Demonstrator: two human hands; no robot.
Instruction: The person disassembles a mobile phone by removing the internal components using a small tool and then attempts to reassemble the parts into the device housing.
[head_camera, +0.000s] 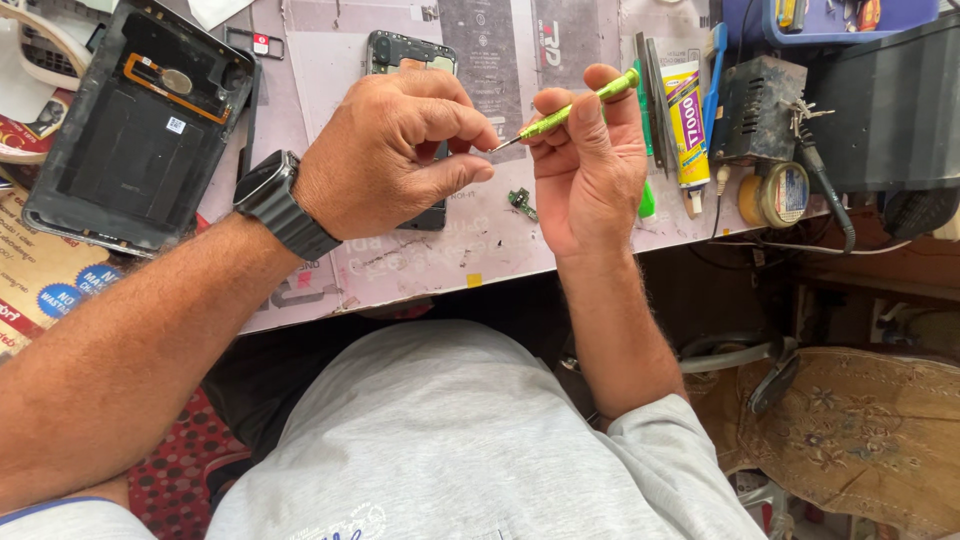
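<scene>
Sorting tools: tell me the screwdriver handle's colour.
Bright yellow-green screwdriver, held in the right hand; head view.

I hold a thin green screwdriver (578, 104) in my right hand (590, 165). It tilts, with its round end up to the right and its small metal tip down to the left. The tip sits right at the pinched fingers of my left hand (385, 155). An open dark phone (410, 55) lies flat under that hand, mostly hidden.
</scene>
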